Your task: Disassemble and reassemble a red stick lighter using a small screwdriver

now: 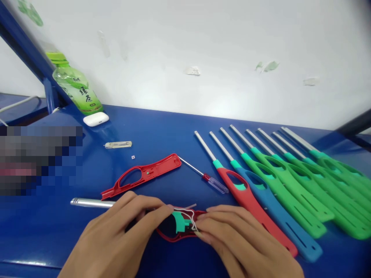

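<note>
An opened red lighter half (168, 236) lies near the front edge, with a green trigger (179, 222), white wire and a metal tube (92, 203) pointing left. My left hand (121, 231) is closed on the left part of this half, beside the trigger. With fingertips pinched together, my right hand (232, 235) works at the white wire (193, 220) and the right part of the half. The other red shell half (159, 168) lies just beyond, inner side up. A screwdriver (215, 183) touches its right end.
Several assembled lighters (290, 193), red, blue and green, lie in a row at the right. A clear fuel tank (118, 144) and a small white piece (133, 157) lie behind the shell. A bottle (78, 87) and white case (96, 119) stand back left, against a wall.
</note>
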### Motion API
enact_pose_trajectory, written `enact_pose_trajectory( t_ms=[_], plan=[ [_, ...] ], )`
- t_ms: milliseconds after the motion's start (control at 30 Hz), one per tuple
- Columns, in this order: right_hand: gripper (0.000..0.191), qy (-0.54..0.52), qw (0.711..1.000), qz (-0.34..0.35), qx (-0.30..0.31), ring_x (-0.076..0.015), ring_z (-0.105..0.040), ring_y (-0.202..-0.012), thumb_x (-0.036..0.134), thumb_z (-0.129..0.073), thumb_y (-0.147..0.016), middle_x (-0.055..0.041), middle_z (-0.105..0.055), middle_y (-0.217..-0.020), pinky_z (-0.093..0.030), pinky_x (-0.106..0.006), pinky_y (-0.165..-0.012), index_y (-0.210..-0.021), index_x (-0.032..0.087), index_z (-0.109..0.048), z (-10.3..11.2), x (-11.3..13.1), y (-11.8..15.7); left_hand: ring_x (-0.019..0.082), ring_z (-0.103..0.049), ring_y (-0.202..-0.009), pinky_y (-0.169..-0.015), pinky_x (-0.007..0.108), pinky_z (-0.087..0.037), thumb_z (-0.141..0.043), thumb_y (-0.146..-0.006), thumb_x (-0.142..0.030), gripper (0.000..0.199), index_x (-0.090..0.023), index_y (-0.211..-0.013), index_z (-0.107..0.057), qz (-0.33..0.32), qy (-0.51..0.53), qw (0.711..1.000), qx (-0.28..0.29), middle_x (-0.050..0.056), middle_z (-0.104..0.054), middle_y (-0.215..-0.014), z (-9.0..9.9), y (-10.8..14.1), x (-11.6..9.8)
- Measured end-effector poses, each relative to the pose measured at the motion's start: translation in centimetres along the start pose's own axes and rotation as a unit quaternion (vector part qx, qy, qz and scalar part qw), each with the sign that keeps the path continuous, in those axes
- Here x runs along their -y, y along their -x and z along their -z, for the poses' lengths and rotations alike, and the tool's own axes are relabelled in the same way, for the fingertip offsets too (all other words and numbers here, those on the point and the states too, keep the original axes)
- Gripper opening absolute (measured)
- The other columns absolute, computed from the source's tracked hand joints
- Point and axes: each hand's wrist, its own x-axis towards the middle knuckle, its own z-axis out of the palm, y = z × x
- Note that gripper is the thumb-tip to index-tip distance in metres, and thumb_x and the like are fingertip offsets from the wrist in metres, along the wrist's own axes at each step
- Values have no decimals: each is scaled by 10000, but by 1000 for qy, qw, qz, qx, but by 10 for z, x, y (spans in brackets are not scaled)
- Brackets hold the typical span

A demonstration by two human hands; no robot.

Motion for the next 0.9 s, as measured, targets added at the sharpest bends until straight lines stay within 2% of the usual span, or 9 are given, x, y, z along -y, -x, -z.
enact_pose_trajectory(
  t_ms=[100,200,400,533,667,800,900],
  plan=[
    [237,1,1000,-1,1,-139,-838,-934,214,-599,-1089,41,-860,-1017,-653,-154,-892,-1070,272,-827,0,0,-1,72,-703,-945,-744,179,-518,-381,-1150,-216,326,-334,-1243,-671,4,9,1000,14,-80,-753,-1097,2,0,0],
    [242,4,1000,1,2,-149,-841,-924,212,-599,-1085,43,-861,-1012,-661,-166,-864,-1067,279,-831,1,1,-1,77,-706,-936,-734,173,-528,-390,-1127,-170,346,-327,-1244,-676,7,5,1000,16,-70,-753,-1092,1,-1,1],
    [189,8,1000,-8,-9,-126,-831,-931,214,-632,-1074,75,-853,-1010,-637,-152,-917,-1068,279,-809,0,3,1,74,-699,-876,-618,164,-505,-440,-1083,-141,362,-357,-1201,-706,28,-1,1000,1,-62,-725,-1091,-1,0,1],
    [199,12,1000,-6,-11,-130,-831,-925,203,-624,-1074,64,-853,-1002,-641,-154,-904,-1073,276,-809,-1,4,1,73,-699,-898,-663,151,-519,-418,-1079,-123,390,-347,-1210,-709,15,5,1000,8,-50,-717,-1088,0,0,1],
    [187,8,1000,-19,-16,-121,-825,-921,208,-634,-1075,76,-848,-982,-629,-150,-920,-1061,284,-805,-2,5,0,87,-678,-906,-687,186,-506,-428,-1075,-105,395,-346,-1227,-701,7,2,1000,4,-52,-710,-1088,1,1,0],
    [168,7,1000,-12,-11,-102,-815,-926,235,-642,-1081,93,-842,-997,-606,-134,-963,-1079,297,-799,-2,4,0,93,-672,-981,-831,194,-525,-486,-1061,-87,374,-307,-1295,-678,-2,16,1000,14,-30,-706,-1141,2,6,-3],
    [188,10,1000,-8,4,-102,-813,-928,243,-621,-1092,87,-840,-1009,-605,-137,-971,-1088,300,-800,-2,3,0,110,-680,-1025,-885,211,-544,-536,-1084,-175,281,-276,-1303,-679,-12,11,1000,-2,-5,-706,-1190,1,9,-5]
  ],
)
